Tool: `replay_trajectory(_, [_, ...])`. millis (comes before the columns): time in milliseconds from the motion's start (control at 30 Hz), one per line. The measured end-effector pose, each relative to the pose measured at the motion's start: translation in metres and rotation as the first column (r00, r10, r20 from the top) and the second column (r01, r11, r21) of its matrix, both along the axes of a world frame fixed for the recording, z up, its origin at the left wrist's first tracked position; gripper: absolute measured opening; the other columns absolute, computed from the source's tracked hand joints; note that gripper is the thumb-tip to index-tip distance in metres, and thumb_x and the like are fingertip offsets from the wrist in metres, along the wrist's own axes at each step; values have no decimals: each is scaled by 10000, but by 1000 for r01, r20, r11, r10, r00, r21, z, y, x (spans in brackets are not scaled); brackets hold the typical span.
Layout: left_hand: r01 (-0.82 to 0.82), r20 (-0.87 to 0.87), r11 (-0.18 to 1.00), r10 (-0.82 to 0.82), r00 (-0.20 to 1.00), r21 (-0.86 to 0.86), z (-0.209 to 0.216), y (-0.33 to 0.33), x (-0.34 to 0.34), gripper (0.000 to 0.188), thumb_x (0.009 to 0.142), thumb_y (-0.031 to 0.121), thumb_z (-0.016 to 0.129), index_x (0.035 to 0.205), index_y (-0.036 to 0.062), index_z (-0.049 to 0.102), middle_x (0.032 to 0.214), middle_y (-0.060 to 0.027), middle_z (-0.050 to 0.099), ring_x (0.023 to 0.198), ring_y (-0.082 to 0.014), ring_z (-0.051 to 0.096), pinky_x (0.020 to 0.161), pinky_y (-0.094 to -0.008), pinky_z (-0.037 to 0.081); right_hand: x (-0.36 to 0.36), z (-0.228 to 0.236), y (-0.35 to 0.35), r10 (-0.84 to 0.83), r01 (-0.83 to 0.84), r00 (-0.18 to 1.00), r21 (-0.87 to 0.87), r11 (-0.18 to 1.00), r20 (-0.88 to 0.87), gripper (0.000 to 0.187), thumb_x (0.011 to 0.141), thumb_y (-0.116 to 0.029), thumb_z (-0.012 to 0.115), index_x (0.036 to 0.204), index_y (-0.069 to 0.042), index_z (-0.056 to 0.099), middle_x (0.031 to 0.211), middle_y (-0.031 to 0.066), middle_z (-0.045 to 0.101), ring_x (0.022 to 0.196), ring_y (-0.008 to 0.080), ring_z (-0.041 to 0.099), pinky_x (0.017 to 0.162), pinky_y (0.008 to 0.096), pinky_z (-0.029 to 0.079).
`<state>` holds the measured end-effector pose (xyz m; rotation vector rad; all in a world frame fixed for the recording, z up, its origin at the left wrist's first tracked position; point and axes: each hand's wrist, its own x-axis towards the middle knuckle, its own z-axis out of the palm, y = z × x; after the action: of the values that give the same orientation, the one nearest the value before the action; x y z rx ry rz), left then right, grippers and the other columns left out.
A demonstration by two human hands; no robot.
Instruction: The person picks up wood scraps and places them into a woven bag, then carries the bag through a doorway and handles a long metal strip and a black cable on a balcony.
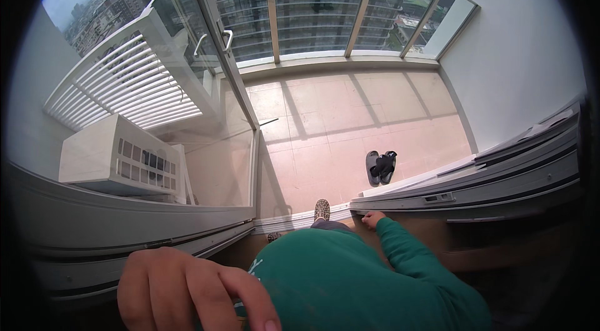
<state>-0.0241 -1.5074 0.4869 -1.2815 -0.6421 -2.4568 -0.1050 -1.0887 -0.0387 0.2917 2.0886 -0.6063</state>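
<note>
Large in the lower left, my left hand [187, 287] hangs in front of my green top, its fingers bent downward and the index finger apart from the others. Nothing shows in it, though the lower edge cuts off some fingertips. Farther off, my right hand [373, 220] is beside the inner end of the grey sliding door frame [437, 198]. Its fingers are curled closed, and whatever they may hold is too small to make out. One patterned shoe [322, 209] is on the door track [300, 220]; the other shoe [274, 237] shows partly behind it.
Past the track lies a tiled balcony floor [325, 150] with a pair of dark slippers [381, 167]. A glass door [228, 93] with a white handle stands at the left. Behind its glass are a white box [94, 150] and a slatted panel [125, 84]. A glass railing [319, 9] closes the far side.
</note>
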Motion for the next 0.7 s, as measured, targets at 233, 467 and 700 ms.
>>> replay_trajectory(233, [-156, 607, 791, 565, 559, -592, -122, -3, -50, 142, 751, 158, 507, 730, 28, 559, 906, -225, 651, 1002, -327, 604, 978, -461, 431, -59, -53, 21, 71, -71, 997, 2, 998, -23, 379, 800, -401, 698, 1008, -85, 702, 1039, 161, 689, 971, 314, 655, 866, 402, 506])
replay_trajectory(467, [-215, 714, 730, 682, 160, -649, -249, 3, -48, 194, 906, 146, 405, 844, 10, 528, 970, -189, 650, 1004, -259, 603, 951, -390, 450, -78, -59, 35, 159, -159, 987, -3, 987, -16, 359, 782, -365, 709, 978, -64, 705, 966, 170, 700, 913, 295, 672, 842, 401, 517])
replay_trajectory(700, [-119, 466, 484, 872, 148, -867, -257, 23, -113, 248, 1011, 140, 362, 1057, -5, 558, 1012, -123, 661, 943, -183, 621, 895, -315, 471, -64, -26, 17, 100, -99, 993, -31, 995, 56, 355, 795, -325, 699, 1023, -52, 699, 902, 152, 710, 788, 276, 685, 785, 398, 535])
